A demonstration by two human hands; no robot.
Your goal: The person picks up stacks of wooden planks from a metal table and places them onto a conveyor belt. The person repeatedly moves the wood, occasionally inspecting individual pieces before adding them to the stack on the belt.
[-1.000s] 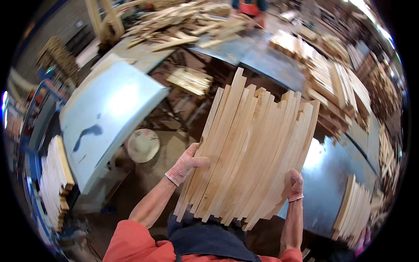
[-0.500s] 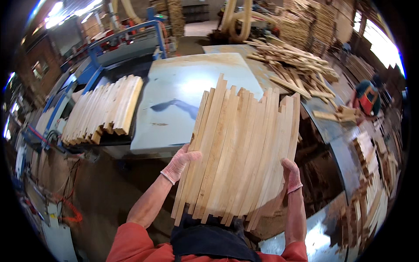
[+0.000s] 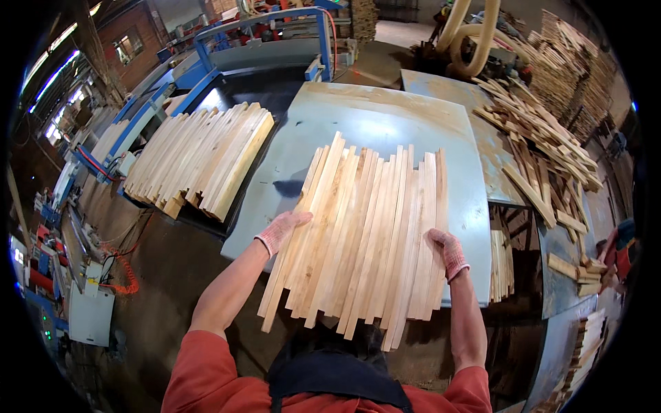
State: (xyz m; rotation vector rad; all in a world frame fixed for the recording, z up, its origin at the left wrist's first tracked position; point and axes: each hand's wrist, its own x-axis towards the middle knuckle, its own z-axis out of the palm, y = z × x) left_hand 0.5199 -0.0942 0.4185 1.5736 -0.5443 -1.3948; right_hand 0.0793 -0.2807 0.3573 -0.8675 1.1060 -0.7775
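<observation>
A row of long pale wooden strips (image 3: 361,234), packed side by side with uneven ends, is squeezed between my two gloved hands. My left hand (image 3: 284,229) presses the left edge of the row, its thumb lying over the top. On the right edge my right hand (image 3: 449,252) grips in the same way, fingers partly hidden behind the wood. The far part of the row lies over the grey-blue metal table (image 3: 427,120); the near ends stick out toward my apron. Whether the strips touch the tabletop I cannot tell.
Left of the table, a similar row of wooden strips (image 3: 200,155) lies on a dark machine bed with a blue frame (image 3: 323,41). Loose wood pieces (image 3: 544,141) are heaped at the right. Beyond them a person (image 3: 623,251) is partly visible at the right edge.
My view has turned to the left. I have carried the wooden strips leftward relative to the table, over its near part, with both hands still gripping the row.
</observation>
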